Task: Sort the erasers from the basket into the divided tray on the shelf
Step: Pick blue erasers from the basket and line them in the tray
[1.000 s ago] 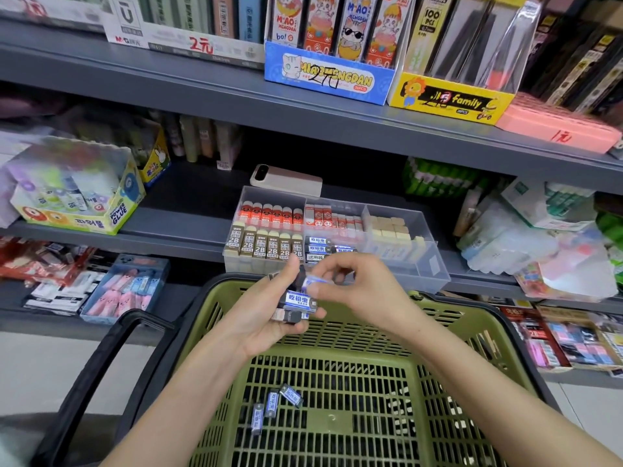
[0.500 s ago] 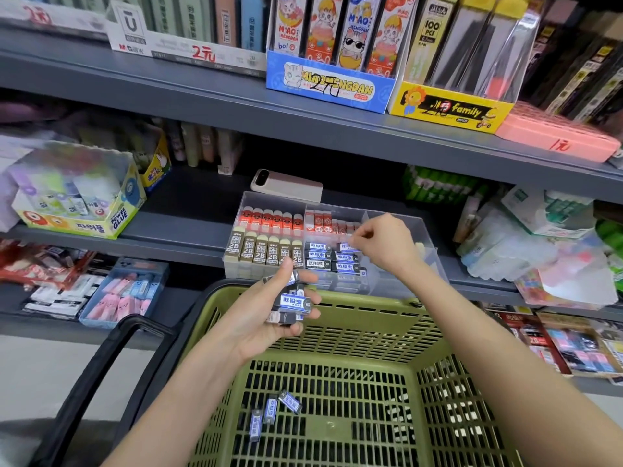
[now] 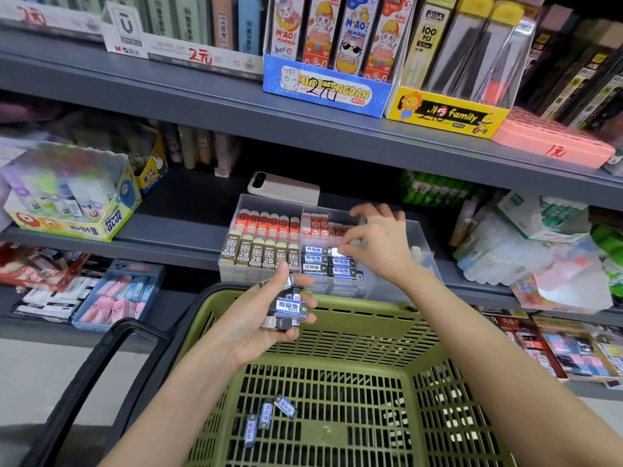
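Observation:
A clear divided tray stands on the middle shelf, holding rows of red, brown 2B and black-blue erasers. My right hand reaches over its middle compartment, and its thumb and fingertips pinch a black-blue eraser down among the others there. My left hand is above the green basket's far rim and grips a small stack of black-blue erasers. Three more erasers lie on the basket floor at the left.
A white phone-like device lies behind the tray. A glue box stands at the left of the shelf, plastic packs at the right. The basket's black handle hangs to the left. Boxed stationery fills the upper shelf.
My right hand took an eraser from the stack in my left hand, carried it up to the tray and now sets it in the middle compartment. My left hand stayed in place.

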Demonstrator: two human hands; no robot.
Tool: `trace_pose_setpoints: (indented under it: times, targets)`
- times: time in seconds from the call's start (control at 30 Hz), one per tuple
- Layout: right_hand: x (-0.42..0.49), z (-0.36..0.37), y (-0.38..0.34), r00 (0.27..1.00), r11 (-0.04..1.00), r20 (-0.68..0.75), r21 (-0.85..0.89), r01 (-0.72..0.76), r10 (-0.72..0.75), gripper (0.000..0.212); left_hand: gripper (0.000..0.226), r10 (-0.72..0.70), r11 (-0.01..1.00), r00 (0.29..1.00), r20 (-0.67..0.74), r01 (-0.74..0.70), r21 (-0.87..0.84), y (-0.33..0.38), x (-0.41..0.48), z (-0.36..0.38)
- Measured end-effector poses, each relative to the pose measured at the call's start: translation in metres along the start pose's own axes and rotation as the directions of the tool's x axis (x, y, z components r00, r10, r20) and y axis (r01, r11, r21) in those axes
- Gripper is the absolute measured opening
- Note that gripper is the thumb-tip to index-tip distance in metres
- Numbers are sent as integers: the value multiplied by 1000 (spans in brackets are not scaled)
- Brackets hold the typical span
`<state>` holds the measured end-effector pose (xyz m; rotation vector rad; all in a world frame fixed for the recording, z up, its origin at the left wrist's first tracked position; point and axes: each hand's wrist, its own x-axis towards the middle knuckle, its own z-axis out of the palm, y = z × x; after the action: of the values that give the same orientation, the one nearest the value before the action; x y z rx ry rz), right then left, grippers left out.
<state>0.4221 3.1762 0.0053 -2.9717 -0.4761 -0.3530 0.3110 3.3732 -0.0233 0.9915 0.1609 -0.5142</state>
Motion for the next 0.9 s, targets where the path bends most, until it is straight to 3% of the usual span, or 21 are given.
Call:
trace_pose_setpoints:
  times: [0.2,0.37,0.47,0.57,0.73,0.9]
  targets:
    - [1,0,-1,998,1000,57,-9,20,-19,7,66,-29,999,999,19,29,-19,-1,0,1]
    - [-1,0,4,987,985,20,-60,161,-160,12,73,-54,997,998,32,55,-46,-1,0,2]
    - [-12,-1,8,985,994,-143,68,-89,98,14,74,-54,997,998,41,56,-50,-1,0,1]
    - [-23,1,10,938,961,-207,53,-271,276,23,73,-52,996,998,43,55,-67,0,1,-1]
    - [-27,11,0,944,943,-114,-87,-320,310,30,71,-79,995,996,47,82,-53,-3,2,2]
    - [-20,14,-12,883,882,-11,53,-469,470,29,70,-111,994,993,31,112,-14,-6,0,6]
